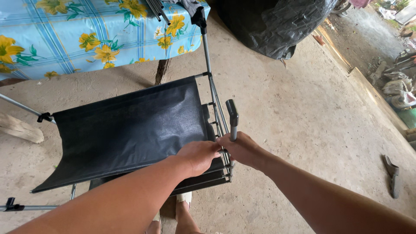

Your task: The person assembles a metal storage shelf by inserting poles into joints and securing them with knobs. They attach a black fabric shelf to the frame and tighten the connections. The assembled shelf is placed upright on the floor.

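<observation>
A metal-tube rack with black fabric shelves (130, 125) stands on the concrete floor in front of me. My right hand (243, 149) grips a short grey tube with a black plastic connector (232, 113) at the rack's near right corner. My left hand (199, 155) rests on the edge of the top black fabric sheet, fingertips touching the right hand beside the frame's upright tubes (215, 99). A taller upright tube with a black connector (200, 18) rises at the far right corner. Lower fabric shelves show stacked under the top one.
A table with a blue flowered cloth (86, 34) stands behind the rack, loose tubes lying on it. A big black plastic-covered heap (273, 26) sits at the back. A sandal (392, 171) lies on the floor at right. My foot (184, 208) is below the rack.
</observation>
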